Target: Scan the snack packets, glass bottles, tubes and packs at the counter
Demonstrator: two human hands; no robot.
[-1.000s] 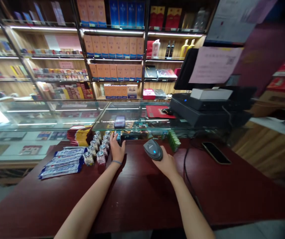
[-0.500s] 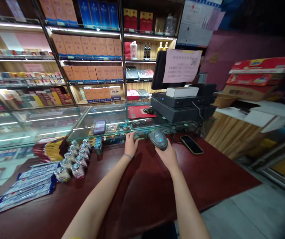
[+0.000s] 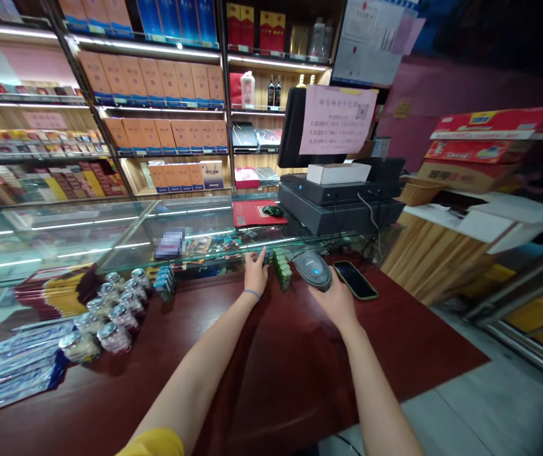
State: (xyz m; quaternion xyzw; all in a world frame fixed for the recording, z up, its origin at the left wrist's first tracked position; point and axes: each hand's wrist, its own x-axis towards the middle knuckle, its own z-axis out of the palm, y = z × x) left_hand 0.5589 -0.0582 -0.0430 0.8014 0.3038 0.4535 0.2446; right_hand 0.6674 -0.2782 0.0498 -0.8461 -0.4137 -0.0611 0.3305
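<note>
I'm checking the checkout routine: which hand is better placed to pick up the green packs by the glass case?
Probably the left hand: it rests right beside the green packs with nothing held, while the right hand holds the scanner.

Lit wooden shelves (image 3: 167, 120) stocked with boxes line the back wall behind a glass display case (image 3: 86, 234), with grey floor (image 3: 480, 405) beside the dark red surface (image 3: 276, 367).

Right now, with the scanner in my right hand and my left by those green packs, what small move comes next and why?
Probably close the left hand on the green packs and lift one: its fingers rest just beside them at the glass case's edge, while the right hand holds the barcode scanner close alongside, its blue light on.
</note>
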